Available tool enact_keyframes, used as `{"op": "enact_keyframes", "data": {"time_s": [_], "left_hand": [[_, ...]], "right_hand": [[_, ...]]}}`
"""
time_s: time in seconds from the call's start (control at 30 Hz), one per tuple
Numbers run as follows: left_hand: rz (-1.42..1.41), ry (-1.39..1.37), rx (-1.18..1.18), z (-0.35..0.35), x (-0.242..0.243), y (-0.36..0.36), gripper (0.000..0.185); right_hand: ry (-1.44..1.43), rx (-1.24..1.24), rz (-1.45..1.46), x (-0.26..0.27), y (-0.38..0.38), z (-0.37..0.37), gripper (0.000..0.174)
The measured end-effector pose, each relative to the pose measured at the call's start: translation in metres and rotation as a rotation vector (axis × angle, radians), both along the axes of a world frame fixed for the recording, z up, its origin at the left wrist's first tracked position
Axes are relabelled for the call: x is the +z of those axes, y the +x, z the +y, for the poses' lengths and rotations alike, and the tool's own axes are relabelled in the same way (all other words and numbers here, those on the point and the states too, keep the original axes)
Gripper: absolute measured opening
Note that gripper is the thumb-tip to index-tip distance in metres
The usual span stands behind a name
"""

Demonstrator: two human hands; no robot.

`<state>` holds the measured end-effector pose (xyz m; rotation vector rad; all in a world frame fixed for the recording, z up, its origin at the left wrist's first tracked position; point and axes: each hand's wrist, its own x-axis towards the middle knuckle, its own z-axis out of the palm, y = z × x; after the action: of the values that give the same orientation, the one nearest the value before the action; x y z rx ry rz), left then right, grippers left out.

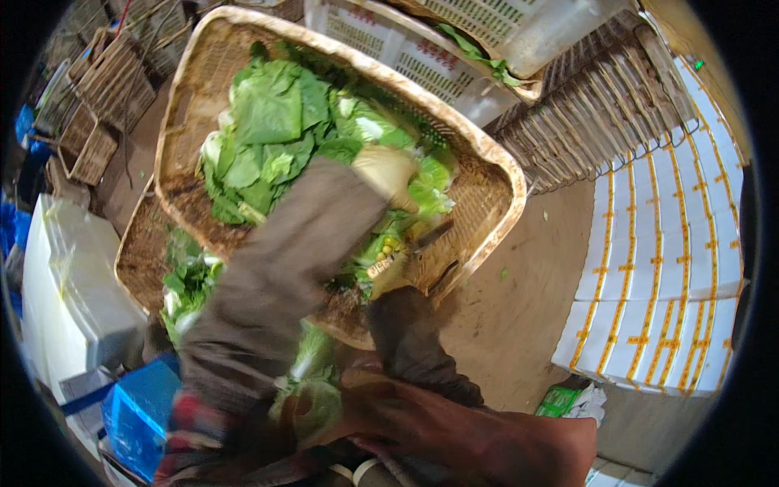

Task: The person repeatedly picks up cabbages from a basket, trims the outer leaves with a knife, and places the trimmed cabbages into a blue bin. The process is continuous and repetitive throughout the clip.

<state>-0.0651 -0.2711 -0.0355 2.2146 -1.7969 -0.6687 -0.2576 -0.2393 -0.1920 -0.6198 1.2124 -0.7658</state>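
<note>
A worn plastic basket [341,30] with a stained rim lies tilted before me, holding a pile of leafy green vegetables [268,109]. My left hand [389,173], in a pale yellow glove, reaches across onto the greens at the right of the pile. Its fingers are blurred and partly hidden, so its grip is unclear. Lower down, my right hand [392,274], also gloved, is shut on what looks like a knife [435,236] with a dark blade; the handle is hidden. Several small yellow round shapes [387,248] show beside it.
Under the basket sits a second basket [131,255] with more greens. A pale leafy head [310,359] is near my lap. White crates [389,49] and a slatted rack [584,109] stand beyond. Taped white boxes [657,243] are stacked right; foam boxes [67,292] and a blue bundle [140,414] left.
</note>
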Motion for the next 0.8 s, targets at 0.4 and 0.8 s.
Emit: {"op": "enact_keyframes", "data": {"time_s": [0.4,0.8], "left_hand": [[1.559,-1.003,1.028,0.270,-0.082,-0.007,0.106],[1.235,-1.284,1.162,0.510,-0.063,-0.217,0.132]], "right_hand": [[-0.706,1.014,-0.231,0.131,0.062,-0.005,0.086],[-0.333,2.059,0.055,0.160,0.002,0.235,0.068]]}}
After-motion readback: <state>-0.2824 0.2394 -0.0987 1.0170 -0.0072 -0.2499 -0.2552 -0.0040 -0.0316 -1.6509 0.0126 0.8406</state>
